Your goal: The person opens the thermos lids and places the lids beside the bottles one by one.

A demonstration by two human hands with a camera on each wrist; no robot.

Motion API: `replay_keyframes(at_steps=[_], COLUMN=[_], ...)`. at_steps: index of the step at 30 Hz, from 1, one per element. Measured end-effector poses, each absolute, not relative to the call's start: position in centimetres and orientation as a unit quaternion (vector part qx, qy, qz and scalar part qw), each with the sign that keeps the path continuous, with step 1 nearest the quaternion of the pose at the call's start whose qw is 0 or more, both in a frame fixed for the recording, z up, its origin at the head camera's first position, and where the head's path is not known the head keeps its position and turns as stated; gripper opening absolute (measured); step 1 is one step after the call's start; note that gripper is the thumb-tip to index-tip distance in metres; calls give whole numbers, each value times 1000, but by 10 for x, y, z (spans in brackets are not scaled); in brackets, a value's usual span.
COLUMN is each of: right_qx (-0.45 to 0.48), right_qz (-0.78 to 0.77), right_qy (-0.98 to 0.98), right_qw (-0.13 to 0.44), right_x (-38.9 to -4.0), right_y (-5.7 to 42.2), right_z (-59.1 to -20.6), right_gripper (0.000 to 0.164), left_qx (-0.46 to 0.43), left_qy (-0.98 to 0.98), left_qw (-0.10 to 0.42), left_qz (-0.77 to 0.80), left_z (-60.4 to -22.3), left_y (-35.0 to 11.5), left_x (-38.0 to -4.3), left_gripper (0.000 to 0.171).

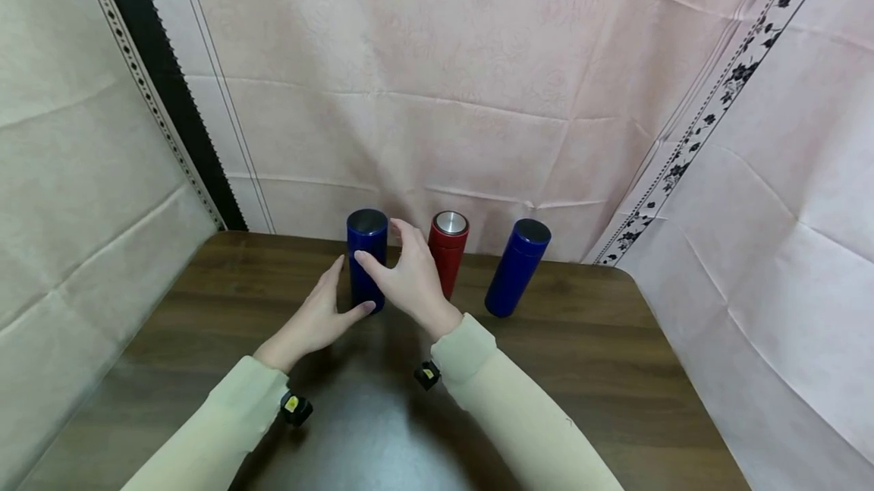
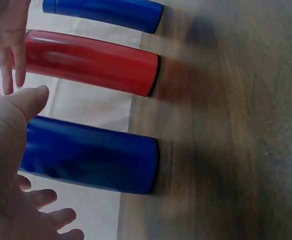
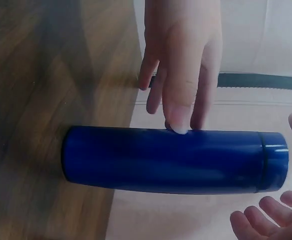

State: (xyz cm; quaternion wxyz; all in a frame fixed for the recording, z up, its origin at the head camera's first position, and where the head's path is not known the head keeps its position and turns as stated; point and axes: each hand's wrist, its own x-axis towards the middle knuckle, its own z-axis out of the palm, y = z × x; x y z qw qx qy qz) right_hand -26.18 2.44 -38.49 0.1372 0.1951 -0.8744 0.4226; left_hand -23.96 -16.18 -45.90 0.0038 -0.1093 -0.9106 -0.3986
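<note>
A blue flask with a dark lid stands upright at the left of a row of three. My left hand reaches around its lower left side, thumb in front, fingers spread. In the right wrist view, that thumb's tip overlaps the edge of the blue flask; whether it touches is unclear. My right hand curves about the flask's top from the right, thumb and fingers apart. A gap shows between the right fingers and the lid end in the right wrist view. Close behind the right hand stands a red flask with a silver lid.
Another blue flask stands to the right of the red one. All three are near the back edge of the brown wooden table. Pale cloth hangs behind and at both sides. A small dark camera is worn on each wrist.
</note>
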Motion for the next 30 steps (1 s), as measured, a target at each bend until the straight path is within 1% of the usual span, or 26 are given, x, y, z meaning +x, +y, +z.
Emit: replay_keyframes(at_steps=[5,12,15,18,22,24,27,30], right_qx=[182,151,160,171,180,188,205,219], right_qz=[452,534,544,542,526,518,511,514], right_qy=[-866,-830,-823,-822,-830,-834,-835,-830], right_qw=[112,58,44,43,38,27,9,7], right_x=[-272,-286,-290,-292,-289,-285,-276,-266], right_y=[16,4,1,3,11,16,24,30], right_z=[-387,-385,-388,-390,-390,-388,-389,-394], right_gripper=[77,84,82,78,71,69,67,66], left_qx=[-125,-130,-117,-107,-109,-113,-122,-117], left_qy=[-889,-855,-850,-855,-858,-857,-851,-861], left_qw=[28,56,67,76,79,78,69,64], left_qz=[-440,-500,-509,-503,-496,-497,-507,-490], left_z=[-463,-468,-470,-470,-469,-469,-468,-468], left_y=[-157,-150,-148,-146,-144,-143,-142,-141], left_x=[-254,-281,-286,-285,-280,-276,-267,-257], left_gripper=[103,104,97,93,93,92,85,81])
